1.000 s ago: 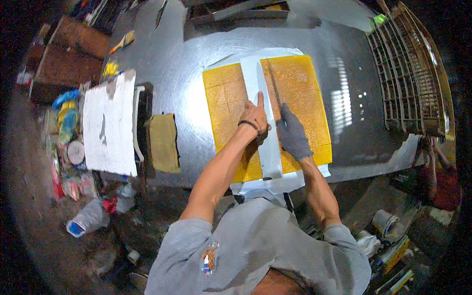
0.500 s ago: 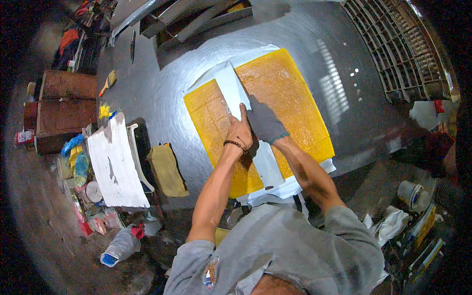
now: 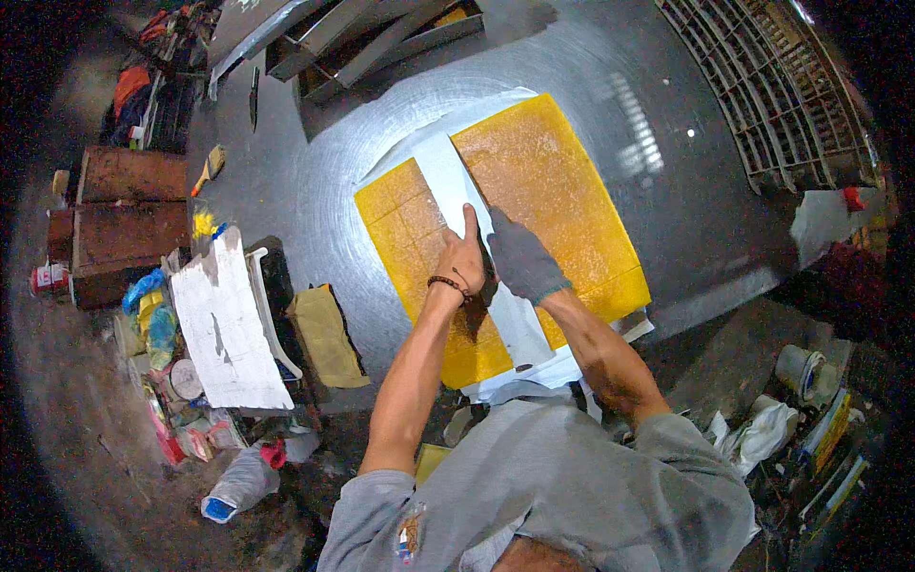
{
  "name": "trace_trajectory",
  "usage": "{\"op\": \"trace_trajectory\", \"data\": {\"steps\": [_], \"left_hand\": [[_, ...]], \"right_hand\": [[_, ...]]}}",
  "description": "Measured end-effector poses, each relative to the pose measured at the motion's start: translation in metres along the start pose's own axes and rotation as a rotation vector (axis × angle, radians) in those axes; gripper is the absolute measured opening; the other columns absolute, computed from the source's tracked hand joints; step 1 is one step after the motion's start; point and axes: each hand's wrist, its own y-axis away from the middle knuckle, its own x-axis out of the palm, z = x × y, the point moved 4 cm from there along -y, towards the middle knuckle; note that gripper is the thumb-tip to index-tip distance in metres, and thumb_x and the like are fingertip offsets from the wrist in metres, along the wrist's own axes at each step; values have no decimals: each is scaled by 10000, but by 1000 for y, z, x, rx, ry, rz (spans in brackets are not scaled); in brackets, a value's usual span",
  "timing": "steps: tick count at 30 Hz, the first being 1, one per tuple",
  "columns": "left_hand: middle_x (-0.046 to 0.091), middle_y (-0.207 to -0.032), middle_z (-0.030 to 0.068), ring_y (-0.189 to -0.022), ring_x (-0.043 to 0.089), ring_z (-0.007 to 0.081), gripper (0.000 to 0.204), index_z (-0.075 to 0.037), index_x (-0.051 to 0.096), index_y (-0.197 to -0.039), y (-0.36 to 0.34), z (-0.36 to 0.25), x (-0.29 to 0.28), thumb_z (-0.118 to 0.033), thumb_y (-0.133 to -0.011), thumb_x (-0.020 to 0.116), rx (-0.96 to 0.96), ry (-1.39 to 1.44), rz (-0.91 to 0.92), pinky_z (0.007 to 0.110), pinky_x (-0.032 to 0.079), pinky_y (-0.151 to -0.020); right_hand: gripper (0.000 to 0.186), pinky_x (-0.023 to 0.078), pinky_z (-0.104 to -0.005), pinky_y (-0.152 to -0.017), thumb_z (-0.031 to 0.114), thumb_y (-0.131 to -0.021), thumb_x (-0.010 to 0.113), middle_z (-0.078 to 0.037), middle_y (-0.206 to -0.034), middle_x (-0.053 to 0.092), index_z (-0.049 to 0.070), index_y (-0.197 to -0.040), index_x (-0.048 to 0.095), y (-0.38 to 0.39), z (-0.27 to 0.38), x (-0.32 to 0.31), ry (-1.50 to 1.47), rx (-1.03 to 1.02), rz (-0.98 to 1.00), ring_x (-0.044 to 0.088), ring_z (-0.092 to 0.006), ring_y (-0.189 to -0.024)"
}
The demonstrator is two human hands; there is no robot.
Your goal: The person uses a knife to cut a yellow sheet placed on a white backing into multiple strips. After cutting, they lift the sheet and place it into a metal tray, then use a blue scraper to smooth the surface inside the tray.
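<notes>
A thick yellow-orange slab (image 3: pixel 543 191) with a few straight lines across it lies on white sheeting (image 3: pixel 534 374) on the dark metal table. Lengthwise over the slab runs a long flat pale strip (image 3: pixel 440 173), like a straightedge. My left hand (image 3: pixel 463 257), bare with a beaded bracelet, rests on this strip with the fingers spread and the index finger pointing away from me. Right beside it, my right hand (image 3: pixel 524 259) in a grey glove is closed at the strip's right edge. Whatever its fingers hold is hidden from above.
Long metal bars (image 3: pixel 381 43) lie at the table's far side. A metal grille (image 3: pixel 772 105) stands at the far right. At the left are a brush (image 3: pixel 209 170), a white board (image 3: pixel 229 324) and a folded tan cloth (image 3: pixel 324 336). Brown boxes (image 3: pixel 131 229) stand farther left.
My gloved right hand has slid a short way toward me along the strip's right edge. My left hand has stayed in nearly the same place on the strip.
</notes>
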Motion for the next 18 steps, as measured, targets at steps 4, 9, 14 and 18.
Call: {"op": "trace_trajectory", "data": {"steps": [4, 9, 14, 18], "left_hand": [[319, -1309, 508, -1069, 569, 595, 1301, -112, -50, -1585, 6, -13, -9, -180, -669, 871, 9, 51, -27, 508, 516, -937], [295, -1331, 526, -1111, 547, 603, 1276, -117, -68, -1583, 8, -10, -11, -188, -699, 849, -2, -47, 2, 501, 502, -968], [241, -1366, 547, -1156, 521, 608, 1285, -122, -70, -1583, -6, 5, 8, -190, -696, 857, 33, -33, -50, 495, 487, -998], [202, -1381, 562, -1193, 495, 609, 1290, -119, -71, -1582, -10, 6, 3, -189, -697, 864, 17, 25, 19, 498, 474, -1014]], "right_hand": [[415, 512, -551, -795, 174, -975, 470, -345, -983, 646, -63, -1314, 442, -30, -9, 1, -3, 119, 90, 644, -486, -922], [405, 511, -556, -786, 165, -977, 467, -340, -949, 650, -51, -1319, 445, 8, -4, -4, -28, 74, 97, 650, -475, -905], [384, 511, -560, -786, 165, -976, 463, -331, -946, 656, -27, -1309, 475, 2, -4, -8, -146, 243, 146, 652, -474, -895], [414, 516, -548, -790, 185, -978, 468, -320, -1009, 659, -16, -1341, 464, -8, -13, -2, -59, 103, 54, 659, -467, -906]]}}
